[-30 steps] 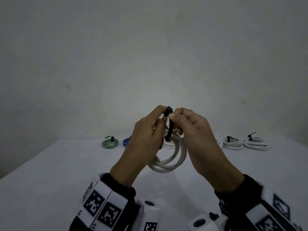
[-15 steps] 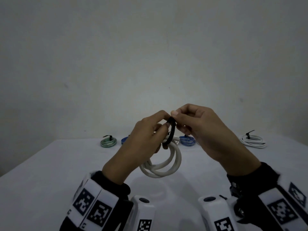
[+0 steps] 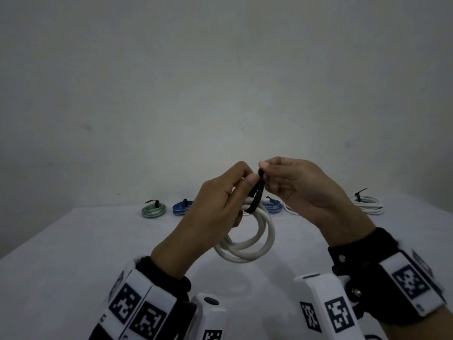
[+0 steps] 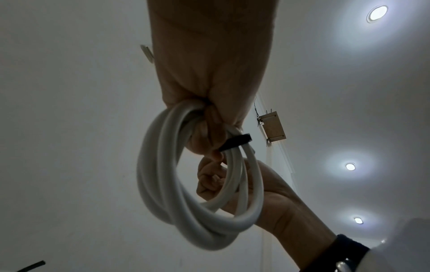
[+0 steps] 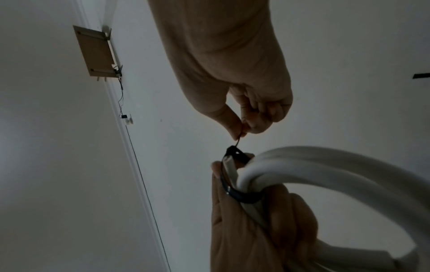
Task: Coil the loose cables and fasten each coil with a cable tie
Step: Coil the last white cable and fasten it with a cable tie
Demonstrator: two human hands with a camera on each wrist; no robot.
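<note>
A coiled white cable (image 3: 255, 241) hangs in the air above the table, held at its top by my left hand (image 3: 220, 207), whose fingers curl round the strands. A black cable tie (image 3: 256, 200) loops round the coil near my left thumb; its head (image 5: 236, 152) shows in the right wrist view. My right hand (image 3: 294, 182) pinches the tie's thin tail between thumb and forefinger, just above the head. From the left wrist camera the white coil (image 4: 197, 193) hangs below my left fist, with the black tie (image 4: 235, 144) across it.
Along the table's (image 3: 73, 253) far edge lie tied coils: a green one (image 3: 154, 209), two blue ones (image 3: 181, 207) (image 3: 273, 207), and white ones (image 3: 369, 204) at the right. A plain wall stands behind.
My right hand has shifted up and to the right, drawing the tie's tail away from the head. The coil and my left hand have stayed about where they were.
</note>
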